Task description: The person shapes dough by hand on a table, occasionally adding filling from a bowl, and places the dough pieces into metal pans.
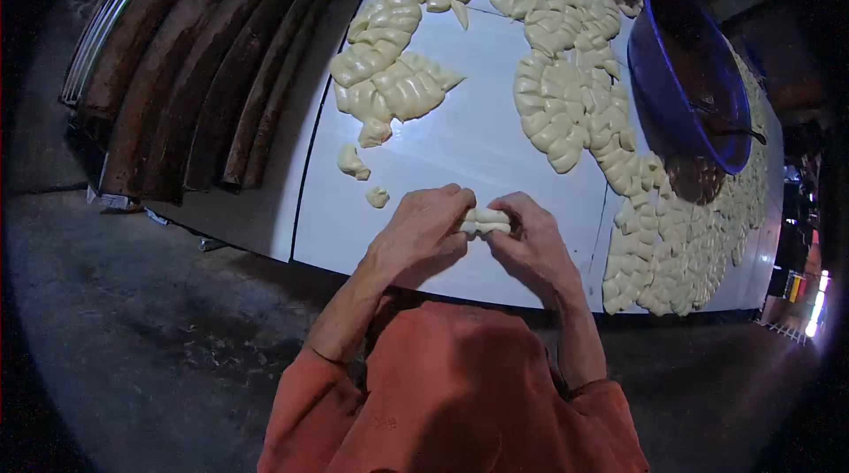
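Between my two hands, just above the near part of the white tabletop (460, 155), is a small pale piece of dough (485, 221), folded or rolled into strands side by side. My left hand (429, 224) grips its left end, fingers curled over it. At its right end my right hand (532, 239) pinches it between thumb and fingers. Two loose dough scraps lie left of my left hand: a larger lump (353, 162) and a smaller one (378, 197). Beyond them spreads a cluster of shiny cut dough pieces (402, 88).
Dark, stained baking trays (177, 66) are stacked at the left. A blue plastic basin (650, 75) with dark contents and a utensil handle stands at the right. Many dough pieces (566, 93) run along the table's far and right sides, some beside a brown patch (694, 179).
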### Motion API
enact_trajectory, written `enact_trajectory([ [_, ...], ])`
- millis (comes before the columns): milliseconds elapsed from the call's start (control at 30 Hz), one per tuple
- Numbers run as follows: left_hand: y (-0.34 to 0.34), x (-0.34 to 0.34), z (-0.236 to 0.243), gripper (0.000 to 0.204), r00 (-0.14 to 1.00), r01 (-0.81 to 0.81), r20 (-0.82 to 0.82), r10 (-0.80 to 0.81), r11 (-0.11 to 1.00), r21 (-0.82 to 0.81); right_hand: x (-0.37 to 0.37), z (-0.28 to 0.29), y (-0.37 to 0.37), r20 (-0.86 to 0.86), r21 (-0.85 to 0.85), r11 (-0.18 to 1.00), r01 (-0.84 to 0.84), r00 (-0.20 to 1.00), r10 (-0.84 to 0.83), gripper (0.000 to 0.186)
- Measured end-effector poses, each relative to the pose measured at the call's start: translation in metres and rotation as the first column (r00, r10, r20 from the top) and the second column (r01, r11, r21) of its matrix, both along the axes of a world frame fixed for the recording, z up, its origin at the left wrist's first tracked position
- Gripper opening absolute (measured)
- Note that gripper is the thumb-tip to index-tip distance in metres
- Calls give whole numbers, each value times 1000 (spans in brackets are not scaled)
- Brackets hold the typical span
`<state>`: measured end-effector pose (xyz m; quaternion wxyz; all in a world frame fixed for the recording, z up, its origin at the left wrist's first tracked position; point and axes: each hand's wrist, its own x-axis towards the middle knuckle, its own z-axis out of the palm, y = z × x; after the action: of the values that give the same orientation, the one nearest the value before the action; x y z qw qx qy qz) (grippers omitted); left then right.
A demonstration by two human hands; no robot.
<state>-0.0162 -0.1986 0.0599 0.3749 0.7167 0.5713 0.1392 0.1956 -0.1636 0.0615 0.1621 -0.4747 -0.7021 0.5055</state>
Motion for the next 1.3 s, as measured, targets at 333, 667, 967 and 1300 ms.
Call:
enact_trajectory([
  [333, -44, -32, -9, 57, 961, -251, -109, 255, 967, 49, -48, 1, 16, 96, 187, 918, -350, 937, 337, 43],
  [667, -52, -88, 2, 45, 795, -584, 192, 575, 811, -11, -172, -26, 55, 159, 635, 718, -285, 958, 240, 38],
  [967, 21, -113, -38, 37, 924, -278, -101, 368, 831, 482, -145, -17, 38, -372, -312, 949, 45, 913, -166, 20],
  [1300, 6, -72, 7, 60, 797, -419, 522, 304, 900, 117, -98, 17, 23, -498, -642, 756, 125, 682, -536, 33],
])
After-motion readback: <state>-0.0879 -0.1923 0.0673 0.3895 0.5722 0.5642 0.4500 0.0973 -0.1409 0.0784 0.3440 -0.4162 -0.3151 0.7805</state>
